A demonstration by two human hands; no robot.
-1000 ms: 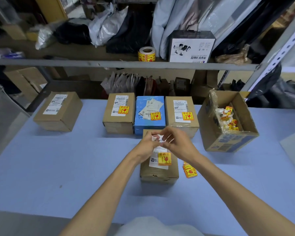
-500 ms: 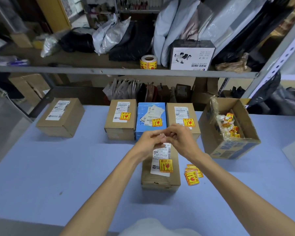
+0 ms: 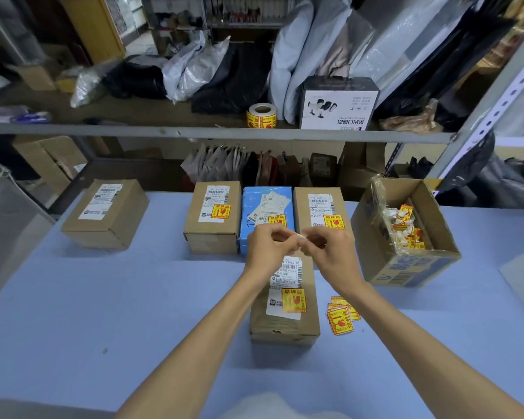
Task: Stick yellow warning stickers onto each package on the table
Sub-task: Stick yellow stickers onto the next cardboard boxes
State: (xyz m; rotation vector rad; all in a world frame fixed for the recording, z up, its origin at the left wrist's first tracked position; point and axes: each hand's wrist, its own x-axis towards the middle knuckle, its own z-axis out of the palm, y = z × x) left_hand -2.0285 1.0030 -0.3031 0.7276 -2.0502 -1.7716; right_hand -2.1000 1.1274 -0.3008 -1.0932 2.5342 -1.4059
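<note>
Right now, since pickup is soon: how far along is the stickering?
Done: the near box, the blue package, its left neighbour and its right neighbour carry yellow stickers. In hand: left hand and right hand pinch a small pale scrap. Left: the far-left box, shipping label only.

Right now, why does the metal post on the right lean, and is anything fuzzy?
Head view: the wide lens looking down leans the post; same view, left hand and right hand pinching a paper scrap look slightly soft; the near box casts a soft shadow.
</note>
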